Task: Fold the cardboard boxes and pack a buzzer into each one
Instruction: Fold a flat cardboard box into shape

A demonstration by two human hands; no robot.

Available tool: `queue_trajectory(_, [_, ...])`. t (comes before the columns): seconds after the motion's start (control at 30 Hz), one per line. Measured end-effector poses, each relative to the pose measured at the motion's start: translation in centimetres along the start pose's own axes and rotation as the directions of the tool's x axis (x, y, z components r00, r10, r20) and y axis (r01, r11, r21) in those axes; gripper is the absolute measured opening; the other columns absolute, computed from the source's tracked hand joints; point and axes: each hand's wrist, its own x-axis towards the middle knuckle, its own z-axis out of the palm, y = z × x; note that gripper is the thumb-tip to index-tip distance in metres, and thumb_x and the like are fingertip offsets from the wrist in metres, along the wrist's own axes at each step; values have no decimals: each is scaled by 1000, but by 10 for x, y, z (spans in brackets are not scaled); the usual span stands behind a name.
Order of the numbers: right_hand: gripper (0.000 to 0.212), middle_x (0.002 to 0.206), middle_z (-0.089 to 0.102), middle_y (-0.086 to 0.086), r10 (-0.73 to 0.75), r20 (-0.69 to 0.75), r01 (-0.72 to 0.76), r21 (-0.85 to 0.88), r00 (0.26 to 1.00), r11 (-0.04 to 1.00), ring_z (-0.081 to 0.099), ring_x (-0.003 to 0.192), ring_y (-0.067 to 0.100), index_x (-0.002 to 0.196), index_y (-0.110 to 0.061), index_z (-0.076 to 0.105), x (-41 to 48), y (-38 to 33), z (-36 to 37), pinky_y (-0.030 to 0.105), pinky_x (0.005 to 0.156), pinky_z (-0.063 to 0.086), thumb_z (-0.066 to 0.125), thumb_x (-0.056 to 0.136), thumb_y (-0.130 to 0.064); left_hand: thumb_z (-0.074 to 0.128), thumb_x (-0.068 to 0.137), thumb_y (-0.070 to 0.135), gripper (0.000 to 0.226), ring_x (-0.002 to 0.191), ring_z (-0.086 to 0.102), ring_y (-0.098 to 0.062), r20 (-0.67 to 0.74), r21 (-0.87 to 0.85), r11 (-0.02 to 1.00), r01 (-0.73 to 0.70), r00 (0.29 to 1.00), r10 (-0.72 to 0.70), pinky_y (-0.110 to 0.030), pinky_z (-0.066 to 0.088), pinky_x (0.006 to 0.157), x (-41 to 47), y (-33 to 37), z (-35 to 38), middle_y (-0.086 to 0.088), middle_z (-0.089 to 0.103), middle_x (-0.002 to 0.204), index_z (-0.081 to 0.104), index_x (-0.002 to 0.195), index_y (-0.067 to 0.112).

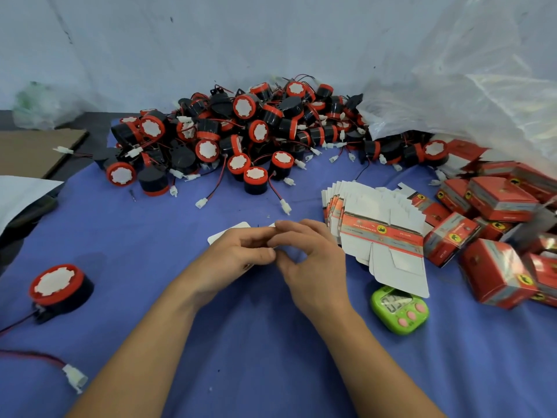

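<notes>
Beneath the left hand [238, 251], a flat box [225, 235]

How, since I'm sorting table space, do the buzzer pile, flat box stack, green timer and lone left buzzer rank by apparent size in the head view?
1. buzzer pile
2. flat box stack
3. lone left buzzer and green timer: look alike, unranked.

Pale scuffed wall [150, 40], blue cloth-covered table [256, 357], clear plastic sheeting [482, 86]
</notes>
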Motion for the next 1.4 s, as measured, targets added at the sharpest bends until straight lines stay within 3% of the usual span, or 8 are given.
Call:
queue_trajectory(0.1, [26,102,65,-35,-18,2,19,-27,1000,999,51,111,-1,85,-34,81,0,0,-1,12,95,40,84,78,-9,57,85,19,42,120,64,1,-46,8,999,43,998,-42,-11,48,93,1,0,-3,15,75,122,79,110,46])
queue_trajectory(0.27, [23,103,60,-42,-56,-24,54,-83,998,995,49,112,7,86,-33,81,-2,-4,-1,17,97,41,85,80,-11,57,98,5,40,97,73,-2,-340,213,976,34,939,41,-32,60,84,1,3,-1,16,79,98,82,95,36])
queue_trajectory(0.37, [19,114,71,-25,-182,-40,174,-148,982,973,51,112,13,88,-30,82,-3,-7,-2,31,97,47,85,81,-12,58,99,9,35,90,75,-7,-417,250,968,31,905,79,-36,62,78,-2,5,-1,14,80,92,76,104,38])
queue_trajectory(0.57, [13,110,76,-13,-481,-64,452,-254,874,855,58,107,18,74,-20,79,-4,-16,-2,35,103,38,82,83,-11,59,100,2,30,88,78,-13,-606,-25,1000,13,795,-26,-31,60,79,2,5,-1,3,81,91,77,104,25])
queue_trajectory(0.8, [42,118,74,-10,-353,-95,324,-232,931,917,56,104,16,113,-17,79,-4,-17,-1,34,95,48,73,81,10,58,100,-1,29,92,78,-14,-547,-110,994,-11,836,-51,-21,59,76,3,6,-1,-3,81,95,77,108,20])
queue_trajectory(1.03, [17,91,72,-20,-309,-62,281,-278,949,919,46,99,12,82,-21,75,0,-9,-8,34,91,44,85,77,-9,57,100,1,31,96,77,-19,-497,-54,999,-6,867,-22,-33,58,87,2,6,0,-3,81,96,79,107,22])
queue_trajectory(1.27, [15,92,52,-20,-125,18,127,-148,992,981,42,94,3,86,-33,64,-7,-21,-9,8,82,30,72,87,-20,57,100,1,27,98,77,-16,-768,-272,936,-222,637,-72,-39,61,86,3,12,0,-3,81,97,77,104,18])
queue_trajectory(1.4, [32,98,50,-20,-50,-66,48,-35,997,998,48,100,5,113,-45,57,-13,-27,-3,5,84,33,63,89,-25,56,97,5,29,92,77,-10,-850,-153,951,-268,526,12,-22,60,74,3,12,14,3,81,93,76,108,23])
